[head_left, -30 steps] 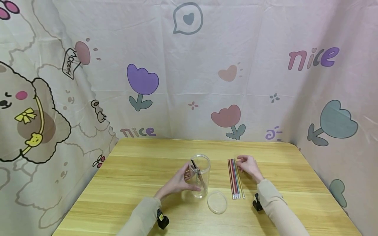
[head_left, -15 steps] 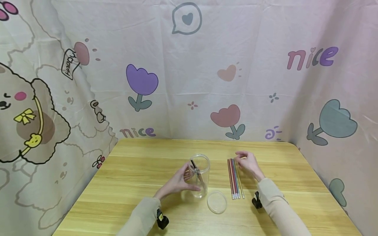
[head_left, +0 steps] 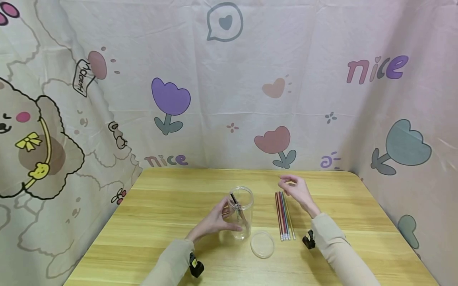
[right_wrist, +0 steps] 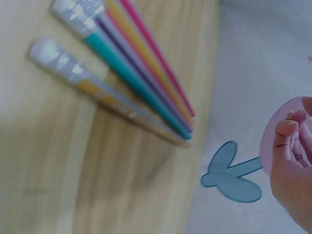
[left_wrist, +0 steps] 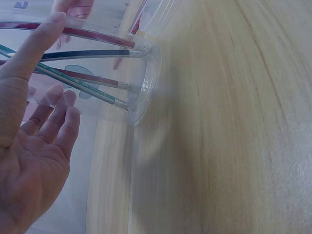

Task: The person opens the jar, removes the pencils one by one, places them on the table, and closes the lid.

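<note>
A tall clear plastic jar stands on the wooden table with several pencils leaning inside, their metal-banded ends at its base. My left hand holds the jar from the left, thumb on the near side and fingers behind it. To the jar's right lies a row of coloured pencils, eraser ends toward me. A gold pencil lies at the right of the row, slightly apart at its eraser end. My right hand hovers above the far tips of the row, fingers loosely bent with nothing between them.
A round clear lid lies flat on the table, just in front of the jar. A printed cloth hangs behind the table and along its sides. Each wrist carries a small black camera.
My right hand has risen away from the far end of the pencil row and drifted slightly left. The left hand and the jar stay in place.
</note>
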`<state>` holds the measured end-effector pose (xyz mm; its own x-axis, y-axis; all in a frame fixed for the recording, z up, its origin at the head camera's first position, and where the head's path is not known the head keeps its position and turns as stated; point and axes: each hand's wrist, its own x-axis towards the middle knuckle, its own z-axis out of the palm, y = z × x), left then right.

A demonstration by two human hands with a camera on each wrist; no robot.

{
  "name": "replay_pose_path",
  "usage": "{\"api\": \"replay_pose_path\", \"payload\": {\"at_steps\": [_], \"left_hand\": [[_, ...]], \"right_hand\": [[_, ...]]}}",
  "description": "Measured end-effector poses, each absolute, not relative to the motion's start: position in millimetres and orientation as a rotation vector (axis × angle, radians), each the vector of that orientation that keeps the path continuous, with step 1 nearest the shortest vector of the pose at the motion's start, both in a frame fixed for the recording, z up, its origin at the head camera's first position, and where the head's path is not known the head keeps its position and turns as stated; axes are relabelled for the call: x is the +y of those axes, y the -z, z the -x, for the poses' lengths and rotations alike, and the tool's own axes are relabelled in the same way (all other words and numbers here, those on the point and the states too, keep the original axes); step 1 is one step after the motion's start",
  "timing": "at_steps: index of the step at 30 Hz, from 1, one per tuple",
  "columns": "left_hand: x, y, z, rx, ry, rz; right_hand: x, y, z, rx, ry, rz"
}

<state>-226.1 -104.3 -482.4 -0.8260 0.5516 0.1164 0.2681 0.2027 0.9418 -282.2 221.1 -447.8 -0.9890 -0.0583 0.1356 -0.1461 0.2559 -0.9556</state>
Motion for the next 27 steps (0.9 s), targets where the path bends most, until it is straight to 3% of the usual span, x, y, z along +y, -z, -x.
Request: {"api": "replay_pose_path", "payload": {"at_steps": [27], "left_hand": [[-105.1,483.1,227.3,2.232,-1.672,-0.808]], "right_hand": [[174.1,394.1,251.8,-2.329,-1.809,-0.701]]}}
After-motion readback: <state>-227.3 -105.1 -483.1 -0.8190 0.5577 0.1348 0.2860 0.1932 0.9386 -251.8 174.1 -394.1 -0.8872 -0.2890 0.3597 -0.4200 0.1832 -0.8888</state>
